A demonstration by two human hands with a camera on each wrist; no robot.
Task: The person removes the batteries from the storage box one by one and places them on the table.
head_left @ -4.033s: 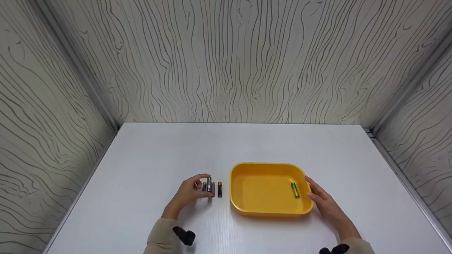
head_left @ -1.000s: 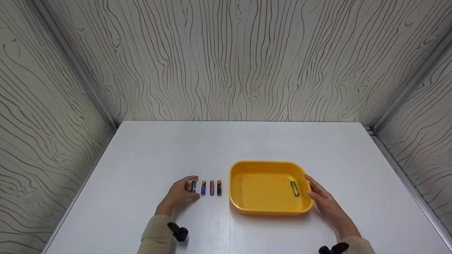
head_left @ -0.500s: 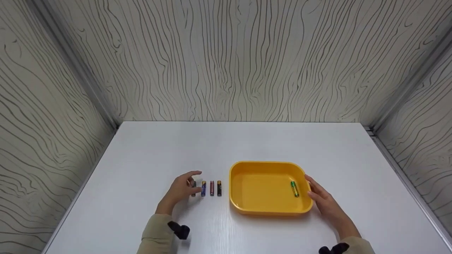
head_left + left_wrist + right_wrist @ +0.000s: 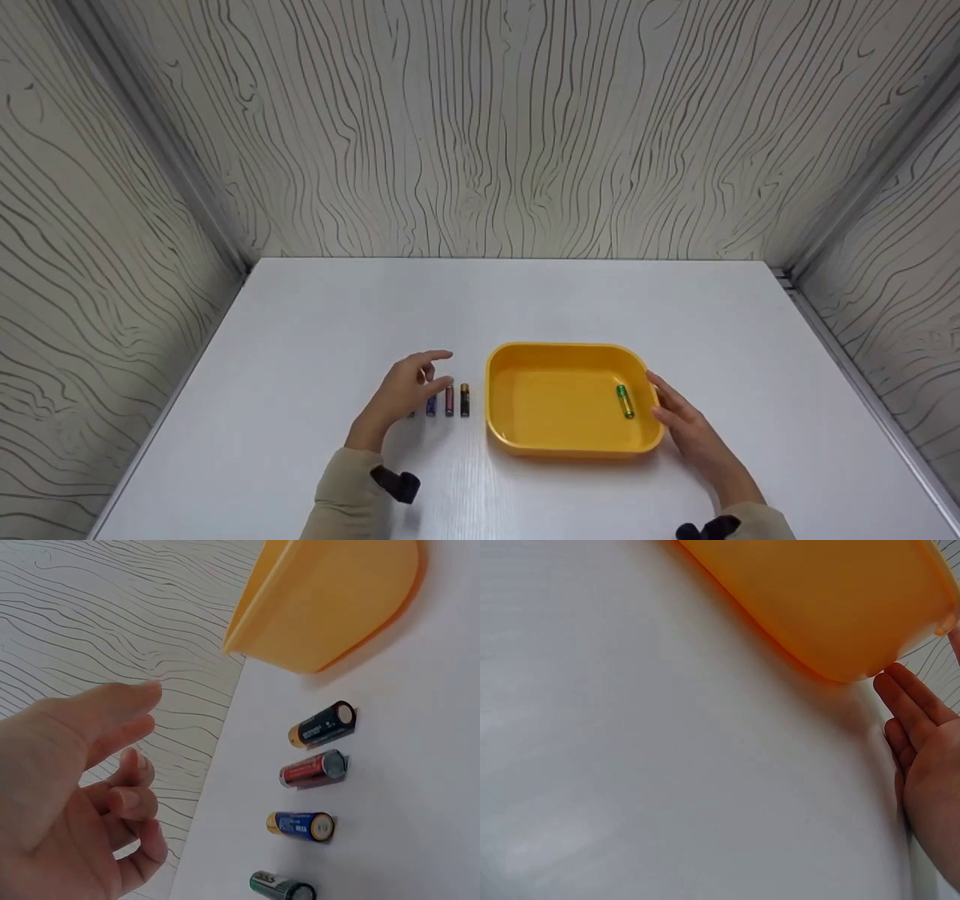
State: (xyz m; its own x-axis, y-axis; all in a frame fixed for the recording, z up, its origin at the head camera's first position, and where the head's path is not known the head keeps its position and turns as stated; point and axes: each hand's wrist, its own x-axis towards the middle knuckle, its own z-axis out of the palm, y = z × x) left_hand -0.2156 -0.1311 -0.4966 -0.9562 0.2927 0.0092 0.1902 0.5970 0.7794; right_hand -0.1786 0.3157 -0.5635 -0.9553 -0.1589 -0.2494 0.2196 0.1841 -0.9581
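My left hand (image 4: 405,386) is raised over a row of batteries, index finger extended and the other fingers loosely bent, holding nothing. The row has a black-and-gold battery (image 4: 324,724), a red battery (image 4: 313,769), a blue-and-gold battery (image 4: 301,826) and a dark green-grey battery (image 4: 282,886). In the head view the hand partly covers the two leftmost. A yellow plastic tray (image 4: 562,453) stands right of the row, with a green battery (image 4: 625,402) lying inside near its right end. My right hand (image 4: 694,435) touches the tray's right side with nearly straight fingers (image 4: 911,701).
The white table (image 4: 337,315) carries the tray and batteries near its front middle. Wood-grain patterned panels (image 4: 480,135) rise behind and on both sides. A black wrist mount (image 4: 396,484) sits on the left sleeve.
Four seconds ago my left hand held the dark battery above the row. It set it down at the row's left end, released it, then rose and moved right. The right hand stays put.
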